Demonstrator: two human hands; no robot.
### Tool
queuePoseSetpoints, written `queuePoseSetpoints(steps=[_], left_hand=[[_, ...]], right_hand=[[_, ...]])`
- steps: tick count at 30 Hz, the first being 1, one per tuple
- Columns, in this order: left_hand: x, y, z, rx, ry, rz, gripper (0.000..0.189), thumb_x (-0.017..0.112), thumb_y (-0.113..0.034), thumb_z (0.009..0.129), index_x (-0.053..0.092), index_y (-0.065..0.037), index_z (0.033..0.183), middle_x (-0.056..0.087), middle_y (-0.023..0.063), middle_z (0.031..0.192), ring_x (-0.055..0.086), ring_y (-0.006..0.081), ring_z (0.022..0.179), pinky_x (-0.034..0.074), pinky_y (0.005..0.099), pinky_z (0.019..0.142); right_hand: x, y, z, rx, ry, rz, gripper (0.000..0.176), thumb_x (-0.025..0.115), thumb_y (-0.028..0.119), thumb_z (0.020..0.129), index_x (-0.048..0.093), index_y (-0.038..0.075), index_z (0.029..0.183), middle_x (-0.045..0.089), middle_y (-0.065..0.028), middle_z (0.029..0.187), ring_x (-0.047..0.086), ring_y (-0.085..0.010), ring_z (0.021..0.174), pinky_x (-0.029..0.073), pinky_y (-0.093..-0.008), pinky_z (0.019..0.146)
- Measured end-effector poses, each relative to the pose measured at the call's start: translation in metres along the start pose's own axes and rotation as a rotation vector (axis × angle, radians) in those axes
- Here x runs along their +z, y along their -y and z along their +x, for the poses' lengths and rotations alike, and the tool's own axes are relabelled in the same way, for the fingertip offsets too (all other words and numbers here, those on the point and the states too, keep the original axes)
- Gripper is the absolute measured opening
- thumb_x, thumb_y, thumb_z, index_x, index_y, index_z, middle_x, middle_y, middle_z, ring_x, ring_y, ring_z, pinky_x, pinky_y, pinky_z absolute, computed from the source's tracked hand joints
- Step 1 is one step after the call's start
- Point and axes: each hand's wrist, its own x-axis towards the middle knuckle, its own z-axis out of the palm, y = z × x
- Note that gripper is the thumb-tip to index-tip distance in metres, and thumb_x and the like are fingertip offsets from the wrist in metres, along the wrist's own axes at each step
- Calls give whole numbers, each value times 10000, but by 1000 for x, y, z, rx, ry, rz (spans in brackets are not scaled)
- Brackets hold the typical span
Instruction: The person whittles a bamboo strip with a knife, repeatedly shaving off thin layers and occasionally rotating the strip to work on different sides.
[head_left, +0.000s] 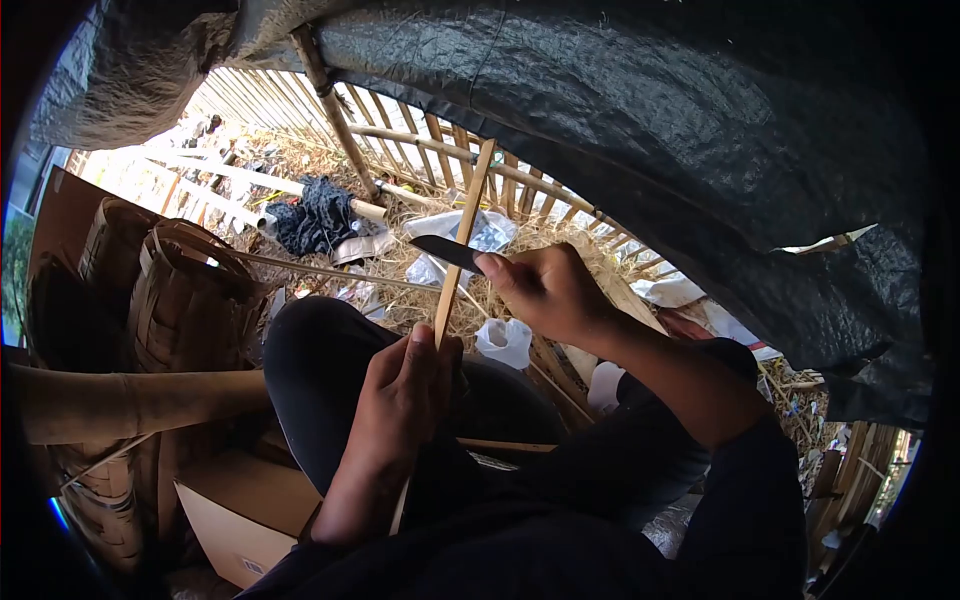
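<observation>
A long flat bamboo strip (467,220) stands slanted in front of me, its top end up by the fence. My left hand (400,388) is wrapped round its lower part, and the strip's tail shows below my wrist. In my right hand (548,290) is a knife with a dark blade (446,250). The blade lies across the strip above my left hand and points to the left. The knife's handle is hidden in my fist, with the thumb pressed near the base of the blade.
Woven baskets (185,290) and a thick bamboo pole (150,400) are at the left, above a cardboard box (250,505). Dark cloth (312,217), a white plastic bag (503,341) and straw litter the ground. A dark tarp (680,130) hangs over a bamboo fence (420,140).
</observation>
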Motion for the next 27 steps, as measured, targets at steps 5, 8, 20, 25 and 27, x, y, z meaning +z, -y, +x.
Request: queuePoseSetpoints(steps=[5,8,20,25,27], left_hand=[[-3,9,0,13,60,-37,463,391,-441,1021,554,-41,854,414,-60,579,361,29,496,293,196,474],[-3,11,5,45,107,-81,464,393,-444,1019,547,-43,844,416,-56,580,356,32,496,292,196,480],[-3,10,4,52,79,-97,454,408,-435,1017,517,-55,794,422,-52,585,373,36,495,303,206,474],[-1,10,6,44,24,-89,452,415,-431,1016,518,-51,795,426,-53,591,372,39,497,304,203,481],[-4,17,9,53,45,-62,456,411,-436,1016,525,-48,805,421,-52,588,375,41,497,308,203,487]], right_hand=[[-28,-8,22,-30,-195,-74,639,555,486,945,499,46,485,417,-5,406,388,-95,389,305,-320,406],[-13,-3,5,-47,-100,-80,639,563,488,939,534,28,496,419,-15,401,397,-100,388,321,-326,410],[-23,4,13,4,-75,-121,574,598,438,930,591,18,539,511,-66,433,477,-140,386,363,-311,428],[4,-1,-2,-163,-111,-86,615,587,463,933,525,37,493,463,-23,414,434,-85,391,349,-293,421],[-16,-8,16,-32,-132,-93,596,597,434,934,535,30,500,460,-25,410,428,-90,389,349,-300,422]])
